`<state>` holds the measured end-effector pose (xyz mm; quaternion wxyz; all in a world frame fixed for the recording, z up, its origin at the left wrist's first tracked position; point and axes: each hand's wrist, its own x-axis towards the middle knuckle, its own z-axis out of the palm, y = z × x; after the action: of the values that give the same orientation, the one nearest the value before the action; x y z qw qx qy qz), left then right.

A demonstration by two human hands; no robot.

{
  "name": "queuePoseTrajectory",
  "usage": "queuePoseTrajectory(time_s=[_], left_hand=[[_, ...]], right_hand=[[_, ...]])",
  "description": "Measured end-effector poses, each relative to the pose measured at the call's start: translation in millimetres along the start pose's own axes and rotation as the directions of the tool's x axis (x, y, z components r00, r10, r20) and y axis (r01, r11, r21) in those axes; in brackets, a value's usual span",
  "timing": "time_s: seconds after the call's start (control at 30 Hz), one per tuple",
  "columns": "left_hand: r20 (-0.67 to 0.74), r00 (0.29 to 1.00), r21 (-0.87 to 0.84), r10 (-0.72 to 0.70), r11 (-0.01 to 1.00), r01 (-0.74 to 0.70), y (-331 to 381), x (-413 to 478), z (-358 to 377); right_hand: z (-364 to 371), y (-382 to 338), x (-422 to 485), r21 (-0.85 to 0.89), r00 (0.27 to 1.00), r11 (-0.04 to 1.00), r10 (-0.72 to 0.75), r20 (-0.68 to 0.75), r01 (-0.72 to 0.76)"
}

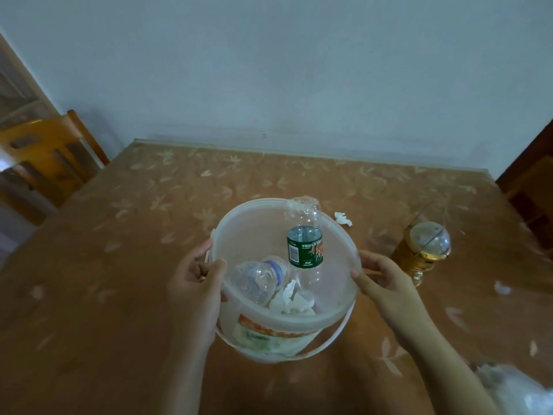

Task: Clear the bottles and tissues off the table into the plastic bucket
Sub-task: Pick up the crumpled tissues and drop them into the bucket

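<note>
A translucent plastic bucket [248, 235] with an orange and green label is held over the table between both hands. My left hand [194, 280] grips its left rim, thumb inside. My right hand [380, 280] grips the right rim. Inside stands a clear bottle with a green label [305, 247], upside down and leaning on the far wall. A second clear bottle with a blue-white label [260, 280] lies in it beside crumpled white tissues [290, 301]. One crumpled tissue [343, 218] lies on the table just behind the bucket. Another small white scrap [502, 287] lies at the right.
The table [134, 235] has a brown cloth with a pale leaf pattern. A golden lantern with a clear dome [422, 250] stands right of the bucket. A wooden chair [45, 157] is at the left, dark furniture [532, 187] at the right. Something blurred and white [520, 390] sits at the bottom right.
</note>
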<state>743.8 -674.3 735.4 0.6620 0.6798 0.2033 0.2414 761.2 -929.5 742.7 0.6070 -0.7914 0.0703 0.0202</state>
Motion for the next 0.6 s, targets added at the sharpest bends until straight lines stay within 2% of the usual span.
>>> queuePoseTrajectory(time_s=[0.27, 0.6], left_hand=[[-0.128, 0.992, 0.046, -0.002, 0.999, 0.008, 5.1, -7.2, 24.2], [-0.158, 0.987, 0.118, 0.002, 0.993, 0.017, 8.7, 34.4, 50.7]], right_hand=[[-9.7, 10.5, 36.7, 0.008, 0.997, 1.000, 0.013, 0.080, -0.014], [9.4, 19.6, 93.3, -0.009, 0.992, 1.000, 0.009, 0.126, -0.008]])
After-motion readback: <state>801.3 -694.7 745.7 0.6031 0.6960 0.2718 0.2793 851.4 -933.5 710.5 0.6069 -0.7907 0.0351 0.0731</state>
